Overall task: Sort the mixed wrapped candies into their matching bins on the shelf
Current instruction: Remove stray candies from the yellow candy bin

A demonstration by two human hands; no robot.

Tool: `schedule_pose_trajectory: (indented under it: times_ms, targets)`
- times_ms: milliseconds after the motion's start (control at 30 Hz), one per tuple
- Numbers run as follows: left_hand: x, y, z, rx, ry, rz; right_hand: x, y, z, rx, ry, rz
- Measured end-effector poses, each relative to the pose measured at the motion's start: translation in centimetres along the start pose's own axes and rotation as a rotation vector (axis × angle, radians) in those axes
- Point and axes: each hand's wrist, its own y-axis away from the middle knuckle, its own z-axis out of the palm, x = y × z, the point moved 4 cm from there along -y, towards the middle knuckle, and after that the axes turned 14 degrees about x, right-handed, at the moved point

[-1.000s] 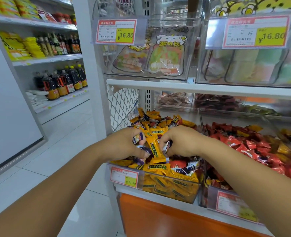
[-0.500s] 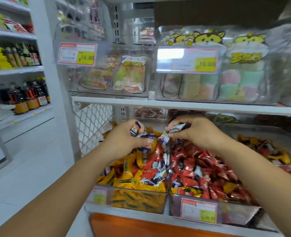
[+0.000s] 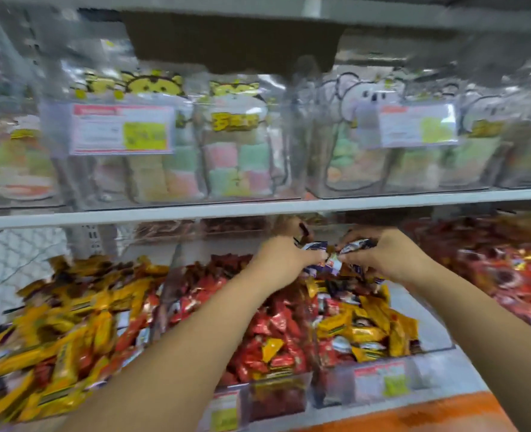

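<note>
The head view is blurred by motion. Two bare forearms reach in over the clear bins on the lower shelf. The left hand (image 3: 284,257) has its fingers curled round a clutch of dark blue-and-white candies (image 3: 315,246). The right hand (image 3: 385,254) pinches a second dark bunch (image 3: 356,244) of the same kind, and the two clutches sit just beside each other between the hands. Both hands are held above the rear of the mixed bin (image 3: 426,332), where yellow, red and a few dark wrappers lie jumbled together. To its left is the red-candy bin (image 3: 273,378), and further left a heap of yellow candies (image 3: 71,322); more red candies (image 3: 507,275) lie off to the right. Above the white shelf board (image 3: 164,215) stand bags of pastel marshmallows (image 3: 236,163) behind two price tags (image 3: 120,129) – their print is too blurred to read.
</note>
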Motion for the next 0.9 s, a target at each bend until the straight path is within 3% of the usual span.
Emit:
schedule_pose_trajectory:
  times_ms: [67,233,333,433,633,900]
  targets:
    - [1.2,-0.7,2.4,0.005,-0.066,0.064,2.1,-0.6,-1.1,0.007,0.015,0.023]
    - [1.5,-1.5,5.5,-0.027,0.051,0.081,4.5,-1.3,-2.2,-0.017,0.021,0.023]
    - [0.8,-1.3,4.2,-0.075,-0.034,0.137,4.3,-2.0,-1.8,-0.082,0.179,-0.051]
    - [-0.7,-0.5,0.9,-0.103,-0.107,0.166,3.2,-2.3,-1.0,-0.112,0.29,-0.122]
    - [-4.9,3.7,-9.5,-0.031,-0.123,0.171,-2.1,-0.5,3.0,-0.2,0.238,-0.235]
    - [-12.3,10.6,-23.6,0.134,-0.222,-0.044,-12.4,6.0,13.3,-0.403,0.189,-0.562]
